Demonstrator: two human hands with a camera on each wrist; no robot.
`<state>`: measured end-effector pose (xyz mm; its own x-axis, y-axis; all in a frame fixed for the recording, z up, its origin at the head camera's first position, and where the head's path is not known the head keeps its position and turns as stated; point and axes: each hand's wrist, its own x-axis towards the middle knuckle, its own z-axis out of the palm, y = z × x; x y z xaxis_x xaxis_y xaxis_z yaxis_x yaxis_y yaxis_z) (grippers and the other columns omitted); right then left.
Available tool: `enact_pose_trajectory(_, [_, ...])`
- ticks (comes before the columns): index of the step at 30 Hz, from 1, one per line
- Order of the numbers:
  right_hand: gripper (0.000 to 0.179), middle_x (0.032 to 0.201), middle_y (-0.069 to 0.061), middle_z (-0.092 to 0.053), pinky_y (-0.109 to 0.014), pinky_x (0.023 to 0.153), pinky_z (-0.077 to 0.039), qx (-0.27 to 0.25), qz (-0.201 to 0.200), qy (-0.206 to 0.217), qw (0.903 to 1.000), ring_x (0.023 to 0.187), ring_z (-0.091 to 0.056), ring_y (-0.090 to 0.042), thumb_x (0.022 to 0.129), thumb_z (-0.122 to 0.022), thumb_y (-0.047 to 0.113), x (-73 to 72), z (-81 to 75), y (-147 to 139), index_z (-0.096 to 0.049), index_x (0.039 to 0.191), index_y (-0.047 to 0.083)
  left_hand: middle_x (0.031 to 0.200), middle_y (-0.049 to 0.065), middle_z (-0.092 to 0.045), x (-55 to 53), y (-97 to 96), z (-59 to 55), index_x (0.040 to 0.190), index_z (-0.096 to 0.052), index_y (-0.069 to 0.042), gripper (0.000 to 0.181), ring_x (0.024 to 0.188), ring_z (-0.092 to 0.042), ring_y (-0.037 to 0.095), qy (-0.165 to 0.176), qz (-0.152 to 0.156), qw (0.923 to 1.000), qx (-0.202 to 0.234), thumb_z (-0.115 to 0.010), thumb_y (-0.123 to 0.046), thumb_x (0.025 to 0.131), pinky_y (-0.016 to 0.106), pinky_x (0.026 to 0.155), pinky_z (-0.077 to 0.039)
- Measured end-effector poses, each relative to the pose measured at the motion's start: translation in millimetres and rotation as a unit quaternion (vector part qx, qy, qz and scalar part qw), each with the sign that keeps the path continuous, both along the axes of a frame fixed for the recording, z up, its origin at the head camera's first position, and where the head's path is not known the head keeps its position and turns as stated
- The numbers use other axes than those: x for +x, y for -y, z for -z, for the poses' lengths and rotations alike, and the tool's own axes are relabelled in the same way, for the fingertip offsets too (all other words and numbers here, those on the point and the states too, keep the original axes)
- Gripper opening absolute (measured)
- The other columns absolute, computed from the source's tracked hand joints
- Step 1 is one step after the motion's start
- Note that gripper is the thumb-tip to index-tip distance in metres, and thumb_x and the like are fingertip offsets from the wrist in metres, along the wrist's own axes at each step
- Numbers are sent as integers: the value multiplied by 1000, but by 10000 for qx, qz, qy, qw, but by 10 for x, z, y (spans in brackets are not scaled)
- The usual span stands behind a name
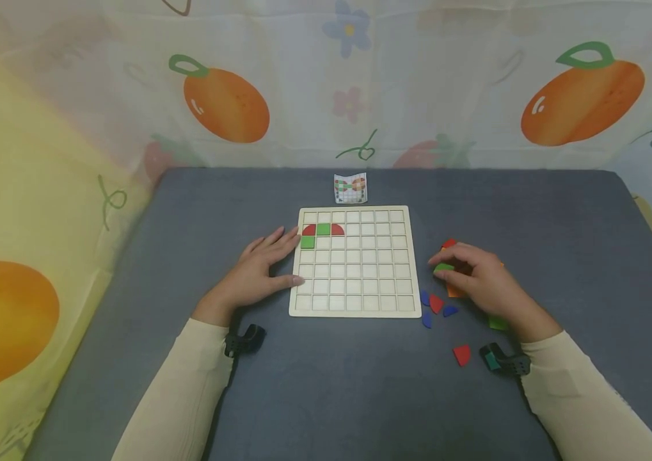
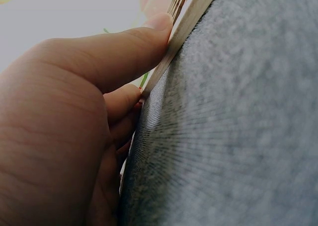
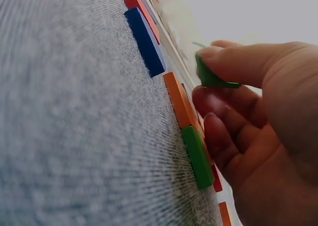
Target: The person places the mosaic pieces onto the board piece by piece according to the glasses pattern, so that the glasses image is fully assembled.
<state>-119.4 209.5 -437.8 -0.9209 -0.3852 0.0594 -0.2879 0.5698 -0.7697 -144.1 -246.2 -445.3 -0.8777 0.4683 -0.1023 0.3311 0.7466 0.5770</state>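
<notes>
A pale wooden grid board (image 1: 354, 269) lies flat on the table. In its upper left squares sit two red quarter-round pieces (image 1: 338, 230) and two green squares (image 1: 323, 229). My left hand (image 1: 253, 275) rests at the board's left edge, fingers extended, with the thumb on the rim; the left wrist view shows the thumb (image 2: 134, 49) against the wooden edge (image 2: 174, 42). Right of the board, my right hand (image 1: 478, 275) pinches a green piece with a curved edge (image 3: 211, 76) between thumb and fingers, held above loose pieces. Its full outline is partly hidden by the fingers.
Several blue pieces (image 1: 450, 311) and a red piece (image 1: 436, 303) lie by the board's lower right corner. Another red piece (image 1: 462, 355) lies nearer. Orange pieces (image 1: 455, 291) and a green one (image 1: 497, 323) are partly under the right hand. A small pattern card (image 1: 350, 188) stands behind the board.
</notes>
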Motion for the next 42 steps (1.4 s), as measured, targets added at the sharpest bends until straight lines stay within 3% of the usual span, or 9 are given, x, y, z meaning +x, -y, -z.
enact_pose_trajectory(4, [17, 110, 2, -71, -26, 77, -49, -153, 253, -270, 9992, 89, -61, -18, 102, -80, 10, 4, -6, 0, -81, 119, 14, 178, -10, -21, -3, -3, 5, 174, -29, -20, 94, 165, -6, 18, 2, 13, 10000, 14, -76, -54, 100, 53, 129, -2])
enact_pose_trajectory(8, [17, 110, 2, -70, -23, 74, -49, -244, 455, -225, 9984, 87, -61, -17, 101, -81, 11, 16, -25, 2, -81, 118, 13, 178, -9, -21, -4, -1, 10, 174, -29, -20, 94, 165, -6, 18, -2, 19, 10000, 11, -76, -54, 100, 53, 129, -1])
enact_pose_trajectory(15, [16, 104, -1, -70, -25, 71, -50, -314, 472, -145, 9983, 84, -61, -19, 101, -81, 10, 29, -51, 22, -81, 117, 11, 178, -10, -21, -4, -3, 10, 174, -29, -20, 93, 165, -6, 17, 25, -1, 10000, 6, -76, -53, 101, 51, 129, -1])
enact_pose_trajectory(22, [23, 96, -6, -72, -26, 70, -57, -800, 360, 233, 9959, 83, -72, -19, 101, -80, 7, 44, -70, 67, -77, 124, 6, 178, -10, -21, -8, -7, -1, 174, -30, -20, 94, 165, -5, 17, 43, -12, 10000, 5, -77, -53, 100, 52, 129, -1])
enact_pose_trajectory(30, [25, 88, -12, -70, -35, 59, -58, -1232, 239, 597, 9903, 73, -72, -27, 103, -78, 5, 70, -125, 141, -73, 127, 2, 178, -9, -21, 0, -3, -7, 173, -29, -19, 92, 165, -6, 18, 41, -9, 10000, 36, -76, -52, 101, 52, 129, -1])
enact_pose_trajectory(42, [25, 96, -12, -77, -28, 70, -58, -1215, 363, 470, 9908, 88, -77, -28, 103, -77, 4, 106, -195, 228, -72, 127, 1, 178, -8, -21, 8, -3, -9, 173, -29, -18, 93, 165, -5, 18, 35, -18, 10000, 23, -77, -51, 101, 52, 129, -2])
